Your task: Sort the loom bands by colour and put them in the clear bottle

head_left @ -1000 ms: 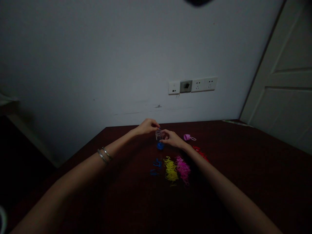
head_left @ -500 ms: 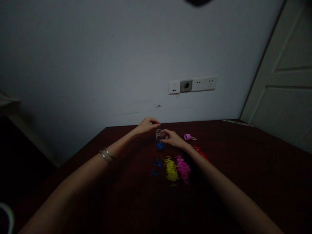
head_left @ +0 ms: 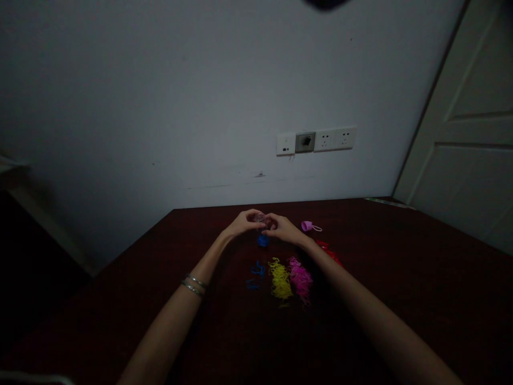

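Observation:
A small clear container (head_left: 260,218) stands upright on the dark red table, with blue bands (head_left: 263,241) showing at its bottom. My right hand (head_left: 280,229) grips its right side between thumb and fingers. My left hand (head_left: 246,222) has its thumb and fingers closed around the left side of the same container near the rim. Nearer to me lie loose blue bands (head_left: 258,269), a yellow pile of bands (head_left: 281,280) and a pink pile of bands (head_left: 300,278). Partly behind my right forearm are red bands (head_left: 329,251).
A pink cap with a loop (head_left: 307,226) lies right of my right hand. The table (head_left: 224,331) meets a pale wall with a row of sockets (head_left: 316,140). A white door (head_left: 468,144) stands at the right.
My left hand was pinched above the container, then opened a little higher up. Now it has come down onto the container's left side. The right hand has stayed in place.

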### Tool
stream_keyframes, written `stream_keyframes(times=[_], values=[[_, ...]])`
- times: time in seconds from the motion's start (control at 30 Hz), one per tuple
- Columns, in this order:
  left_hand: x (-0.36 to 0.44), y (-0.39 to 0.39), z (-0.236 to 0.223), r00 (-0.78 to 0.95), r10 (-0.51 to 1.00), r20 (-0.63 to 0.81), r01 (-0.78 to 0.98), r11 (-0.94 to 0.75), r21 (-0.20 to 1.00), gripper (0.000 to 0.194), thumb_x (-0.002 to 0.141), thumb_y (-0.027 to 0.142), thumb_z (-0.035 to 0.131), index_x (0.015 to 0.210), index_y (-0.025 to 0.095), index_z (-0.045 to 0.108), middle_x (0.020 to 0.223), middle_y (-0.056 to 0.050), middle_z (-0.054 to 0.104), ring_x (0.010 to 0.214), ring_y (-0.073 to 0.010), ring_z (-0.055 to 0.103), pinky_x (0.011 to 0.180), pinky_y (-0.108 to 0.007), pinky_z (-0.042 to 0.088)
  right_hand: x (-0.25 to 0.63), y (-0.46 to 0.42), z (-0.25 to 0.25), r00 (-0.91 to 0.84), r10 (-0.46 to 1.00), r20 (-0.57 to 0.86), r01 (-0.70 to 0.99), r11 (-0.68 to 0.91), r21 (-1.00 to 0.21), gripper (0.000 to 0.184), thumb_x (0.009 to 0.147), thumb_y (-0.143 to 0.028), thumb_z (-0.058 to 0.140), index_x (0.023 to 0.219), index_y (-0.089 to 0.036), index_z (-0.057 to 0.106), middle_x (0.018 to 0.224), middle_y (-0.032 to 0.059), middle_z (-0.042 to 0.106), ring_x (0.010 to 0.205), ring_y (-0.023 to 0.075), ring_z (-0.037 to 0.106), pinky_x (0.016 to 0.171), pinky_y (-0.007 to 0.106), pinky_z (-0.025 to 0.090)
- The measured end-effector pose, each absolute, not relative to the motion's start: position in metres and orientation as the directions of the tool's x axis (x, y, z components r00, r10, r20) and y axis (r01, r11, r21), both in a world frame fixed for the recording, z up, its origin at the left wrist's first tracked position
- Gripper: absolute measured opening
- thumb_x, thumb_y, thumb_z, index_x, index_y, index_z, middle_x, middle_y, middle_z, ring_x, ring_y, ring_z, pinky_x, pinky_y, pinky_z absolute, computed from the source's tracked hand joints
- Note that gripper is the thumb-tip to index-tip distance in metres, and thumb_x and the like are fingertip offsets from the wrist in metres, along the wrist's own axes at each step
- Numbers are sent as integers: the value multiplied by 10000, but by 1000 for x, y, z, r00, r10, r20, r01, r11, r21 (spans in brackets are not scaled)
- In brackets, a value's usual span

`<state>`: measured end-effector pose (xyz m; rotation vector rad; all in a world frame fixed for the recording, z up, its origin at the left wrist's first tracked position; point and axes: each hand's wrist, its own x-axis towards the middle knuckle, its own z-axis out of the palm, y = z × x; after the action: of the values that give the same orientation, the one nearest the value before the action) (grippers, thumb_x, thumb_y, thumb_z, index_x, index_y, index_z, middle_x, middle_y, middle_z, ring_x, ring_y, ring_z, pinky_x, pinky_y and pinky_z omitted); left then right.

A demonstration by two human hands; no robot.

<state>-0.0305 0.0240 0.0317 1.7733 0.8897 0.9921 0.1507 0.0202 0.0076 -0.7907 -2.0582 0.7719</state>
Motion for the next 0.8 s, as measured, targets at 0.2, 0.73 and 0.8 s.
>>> stream_keyframes(times=[0.2, 0.73, 0.8], values=[[-28, 20, 27, 347, 898, 269, 126, -329, 936, 455, 514, 276, 753, 902, 97, 595, 842, -58, 636, 784, -153, 572, 770, -307, 422, 150, 15, 12, -499, 758, 421, 305, 608, -733, 424, 654, -299, 645, 1031, -143, 530, 778, 13, 570, 620, 103, 489, 567, 223, 402], [-27, 22, 25, 351, 883, 313, 207, -399, 893, 394, 567, 250, 713, 907, 77, 614, 851, -77, 634, 762, -142, 566, 736, -279, 432, 137, -36, 55, -802, 575, -164, 564, 637, -525, 326, 654, -199, 587, 972, -149, 638, 798, 35, 666, 650, 120, 582, 574, 201, 420], [-27, 21, 26, 354, 885, 303, 207, -390, 897, 407, 567, 255, 712, 919, 77, 612, 853, -80, 631, 762, -144, 565, 729, -283, 433, 128, -37, 45, -817, 564, -120, 550, 700, -455, 336, 650, -214, 609, 974, -134, 644, 833, 52, 662, 691, 132, 583, 604, 204, 420]])
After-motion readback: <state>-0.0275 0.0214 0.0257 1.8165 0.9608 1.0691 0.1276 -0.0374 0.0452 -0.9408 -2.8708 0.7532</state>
